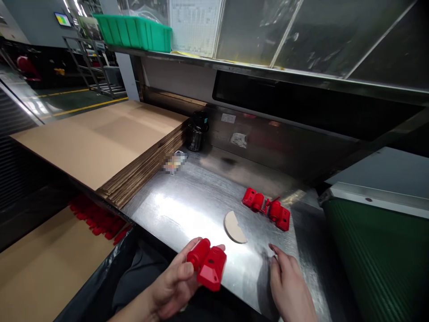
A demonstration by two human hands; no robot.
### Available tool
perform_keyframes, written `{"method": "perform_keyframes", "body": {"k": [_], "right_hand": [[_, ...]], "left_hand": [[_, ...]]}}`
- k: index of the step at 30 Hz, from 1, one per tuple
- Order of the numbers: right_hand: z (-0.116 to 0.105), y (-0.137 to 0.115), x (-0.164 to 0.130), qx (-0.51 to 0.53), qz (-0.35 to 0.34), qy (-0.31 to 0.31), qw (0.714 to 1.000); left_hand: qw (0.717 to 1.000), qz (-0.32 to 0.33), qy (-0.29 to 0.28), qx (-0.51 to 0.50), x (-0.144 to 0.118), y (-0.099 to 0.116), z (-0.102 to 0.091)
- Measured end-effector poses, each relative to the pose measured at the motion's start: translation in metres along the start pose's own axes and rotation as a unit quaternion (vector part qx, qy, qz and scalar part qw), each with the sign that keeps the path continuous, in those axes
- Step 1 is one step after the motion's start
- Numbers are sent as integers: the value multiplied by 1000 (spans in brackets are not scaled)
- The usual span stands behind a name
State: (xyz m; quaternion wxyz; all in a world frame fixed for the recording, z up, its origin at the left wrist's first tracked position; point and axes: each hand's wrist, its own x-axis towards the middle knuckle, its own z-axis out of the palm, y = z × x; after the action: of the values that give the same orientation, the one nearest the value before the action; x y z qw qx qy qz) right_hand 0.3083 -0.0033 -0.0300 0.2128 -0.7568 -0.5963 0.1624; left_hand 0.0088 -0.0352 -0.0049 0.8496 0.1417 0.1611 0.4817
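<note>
My left hand (181, 277) is closed around a red plastic part (212, 268), which has a rounded cylinder beside an angular block. It is held up in front of the metal table's near edge. My right hand (290, 279) is over the table to the right, thumb and forefinger pinched together. Something small and dark shows at the fingertips, too little of it to name. Beyond the hands lies a beige half-round piece (234, 228) with a notch in its straight side. Farther right, a pair of similar red parts (266, 208) rests on the table, joined by a thin middle piece.
A tall stack of cardboard sheets (110, 134) stands at the left, with a black jug (197, 132) behind it. Below left, several red parts (100, 219) lie on cardboard. A green ribbed belt (368, 250) runs along the right. Overhead, a shelf carries a green bin (134, 33).
</note>
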Motion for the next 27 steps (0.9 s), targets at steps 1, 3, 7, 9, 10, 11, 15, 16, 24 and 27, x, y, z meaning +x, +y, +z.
{"method": "perform_keyframes", "body": {"k": [1,3,7,9,10,11,15,16,24,27], "right_hand": [[6,5,5,-12,-12,18,1000],[15,6,13,-31,-39,52,997],[26,-20,18,-13,-87,104,991],[32,-42,21,-17,-109,80,991],[35,-54,22,-34,-118,58,991],[40,-64,24,-58,-123,38,990],[52,-91,31,-110,-112,4,988],[53,-93,32,-110,-107,5,988],[32,-112,-16,80,14,-28,996],[34,-133,-53,181,18,5,983]], "left_hand": [[1000,9,11,1,0,-1,-2],[999,33,30,14,1,-2,-6],[994,72,47,62,-1,-2,-13],[991,71,55,100,-3,0,-13],[989,72,61,117,-4,2,-13],[986,77,67,131,-5,3,-12],[976,109,83,169,-7,9,-10],[974,115,85,177,-8,10,-10],[963,166,150,151,-3,10,-30],[963,172,166,124,1,8,-34]]}}
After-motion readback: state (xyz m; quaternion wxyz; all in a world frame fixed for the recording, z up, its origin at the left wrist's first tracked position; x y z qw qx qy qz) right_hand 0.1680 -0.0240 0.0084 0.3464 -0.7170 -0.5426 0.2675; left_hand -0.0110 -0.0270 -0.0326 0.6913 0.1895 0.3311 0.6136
